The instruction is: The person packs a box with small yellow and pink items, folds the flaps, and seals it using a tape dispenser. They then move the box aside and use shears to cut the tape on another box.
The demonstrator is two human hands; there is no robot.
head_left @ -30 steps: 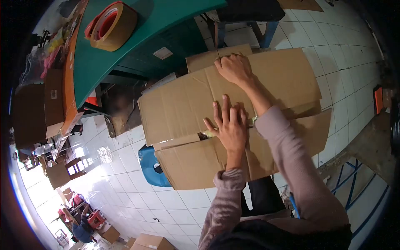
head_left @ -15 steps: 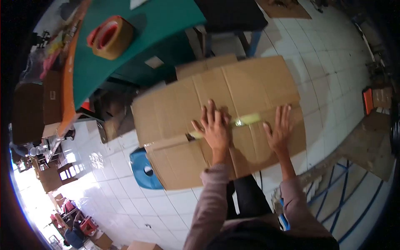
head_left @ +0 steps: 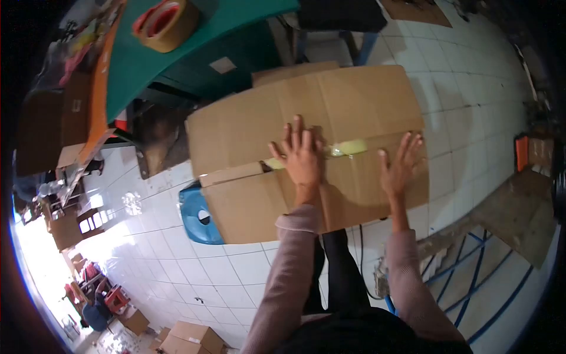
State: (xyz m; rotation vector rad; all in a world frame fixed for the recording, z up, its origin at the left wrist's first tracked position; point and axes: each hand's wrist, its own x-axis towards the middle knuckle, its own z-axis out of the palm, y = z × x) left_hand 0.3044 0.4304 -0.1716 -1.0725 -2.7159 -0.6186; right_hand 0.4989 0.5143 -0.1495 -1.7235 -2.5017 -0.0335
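Observation:
A wide cardboard box [head_left: 247, 124], its top flaps meeting along a seam, lies in front of me. Yellowish tape [head_left: 349, 147] runs along part of that seam. My left hand [head_left: 303, 160] rests flat on the cardboard with its fingers spread, covering some of the tape's left end. Farther right, my right hand [head_left: 401, 166] is over the right part of the box, fingers outstretched and slightly apart. Neither hand grips anything. Out from under the box's left end shows a blue plastic stool [head_left: 193, 215] with a hole in its seat.
On the green table [head_left: 236, 22] beyond the box sits a large roll of tape [head_left: 171, 26]. A black-topped stool [head_left: 339, 16] stands beside it. Blue metal bars [head_left: 471, 277] are at the lower right, and a cardboard carton [head_left: 191, 339] is on the tiled floor at the bottom.
The box, table and hands appear higher in view, as the camera has tilted. Both hands stay over the cardboard in about the same places, the right one's fingers spread slightly more.

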